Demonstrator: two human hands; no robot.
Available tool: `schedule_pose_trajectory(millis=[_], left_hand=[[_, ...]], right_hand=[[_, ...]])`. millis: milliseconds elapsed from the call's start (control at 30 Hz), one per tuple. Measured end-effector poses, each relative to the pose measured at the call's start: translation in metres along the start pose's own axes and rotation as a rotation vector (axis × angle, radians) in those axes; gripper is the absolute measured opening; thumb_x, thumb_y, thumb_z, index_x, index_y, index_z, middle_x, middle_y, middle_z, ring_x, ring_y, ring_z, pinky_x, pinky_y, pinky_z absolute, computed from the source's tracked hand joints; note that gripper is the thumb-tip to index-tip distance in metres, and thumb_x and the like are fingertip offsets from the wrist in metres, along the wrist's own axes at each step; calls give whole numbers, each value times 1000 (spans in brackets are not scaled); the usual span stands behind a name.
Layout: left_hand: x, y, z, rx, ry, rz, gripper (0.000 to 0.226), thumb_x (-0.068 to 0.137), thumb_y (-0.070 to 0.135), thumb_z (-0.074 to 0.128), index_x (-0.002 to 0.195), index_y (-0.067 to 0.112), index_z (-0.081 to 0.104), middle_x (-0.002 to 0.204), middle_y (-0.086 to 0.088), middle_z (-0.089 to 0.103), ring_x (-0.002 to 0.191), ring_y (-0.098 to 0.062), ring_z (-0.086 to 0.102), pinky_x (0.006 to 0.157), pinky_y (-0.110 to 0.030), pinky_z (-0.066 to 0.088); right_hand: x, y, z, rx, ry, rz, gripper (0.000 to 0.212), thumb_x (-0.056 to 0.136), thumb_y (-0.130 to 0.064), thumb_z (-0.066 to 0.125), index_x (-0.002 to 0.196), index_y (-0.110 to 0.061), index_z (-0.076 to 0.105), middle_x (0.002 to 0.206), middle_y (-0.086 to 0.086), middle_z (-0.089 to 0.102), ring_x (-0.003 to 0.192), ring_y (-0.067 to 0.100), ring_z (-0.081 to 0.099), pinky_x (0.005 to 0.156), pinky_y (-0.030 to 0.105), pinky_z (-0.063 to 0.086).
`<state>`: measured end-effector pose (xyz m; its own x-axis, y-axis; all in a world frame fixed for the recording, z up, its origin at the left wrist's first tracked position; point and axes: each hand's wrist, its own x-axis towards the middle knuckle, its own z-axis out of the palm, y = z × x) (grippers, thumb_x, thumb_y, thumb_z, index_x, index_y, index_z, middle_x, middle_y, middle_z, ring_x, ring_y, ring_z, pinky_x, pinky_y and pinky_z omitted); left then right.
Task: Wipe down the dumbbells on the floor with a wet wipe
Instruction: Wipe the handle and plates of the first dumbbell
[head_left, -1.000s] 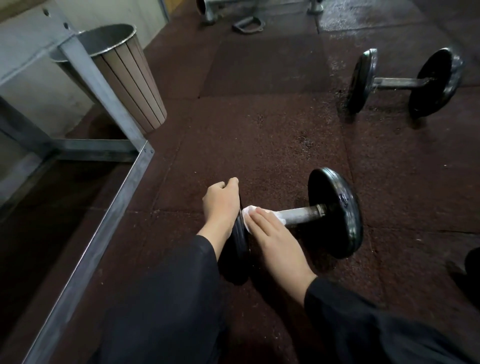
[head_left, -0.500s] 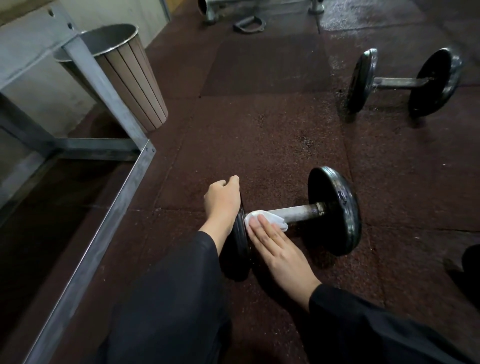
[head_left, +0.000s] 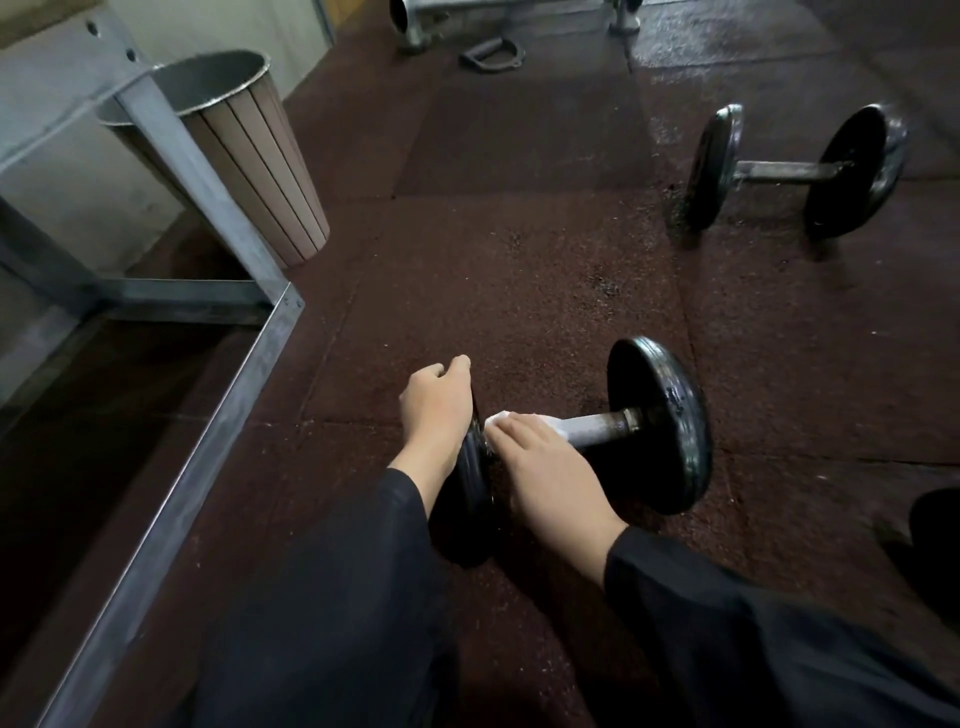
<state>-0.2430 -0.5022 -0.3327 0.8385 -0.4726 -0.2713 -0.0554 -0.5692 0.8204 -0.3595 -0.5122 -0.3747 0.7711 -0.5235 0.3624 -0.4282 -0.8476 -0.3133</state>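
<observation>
A black dumbbell (head_left: 660, 426) with a steel bar lies on the dark red rubber floor in front of me. My left hand (head_left: 434, 408) grips the top of its near plate, fingers curled over the rim. My right hand (head_left: 545, 478) holds a white wet wipe (head_left: 550, 422) wrapped over the bar next to that plate, fingers curled down around it. A second black dumbbell (head_left: 789, 169) lies apart at the far right.
A grey steel frame (head_left: 208, 405) runs along the left, with a slatted bin (head_left: 244, 156) behind its upright. A cable handle (head_left: 491, 54) and machine feet lie at the far end. A dark shape (head_left: 935, 545) sits at the right edge.
My right hand slid the wipe along the bar, a little toward the middle half a second ago and now back against the near plate. My left hand has kept its grip.
</observation>
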Motion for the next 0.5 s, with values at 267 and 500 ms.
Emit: schedule_pose_trajectory(millis=[267, 500], left_hand=[[-1, 3, -1, 25, 4, -7, 29, 90, 33, 48, 82, 8, 61, 64, 2, 47, 60, -15, 41, 66, -31, 33], [-2, 3, -2, 18, -1, -8, 27, 89, 32, 48, 80, 10, 60, 68, -2, 50, 71, -21, 45, 67, -32, 34]], right_hand=[[12, 9, -14, -111, -261, 116, 36, 90, -11, 30, 106, -9, 62, 107, 8, 61, 104, 27, 56, 90, 31, 39], [-1, 6, -15, -78, -256, 58, 28, 70, -13, 49, 87, -10, 71, 85, 3, 69, 79, 19, 69, 70, 24, 56]])
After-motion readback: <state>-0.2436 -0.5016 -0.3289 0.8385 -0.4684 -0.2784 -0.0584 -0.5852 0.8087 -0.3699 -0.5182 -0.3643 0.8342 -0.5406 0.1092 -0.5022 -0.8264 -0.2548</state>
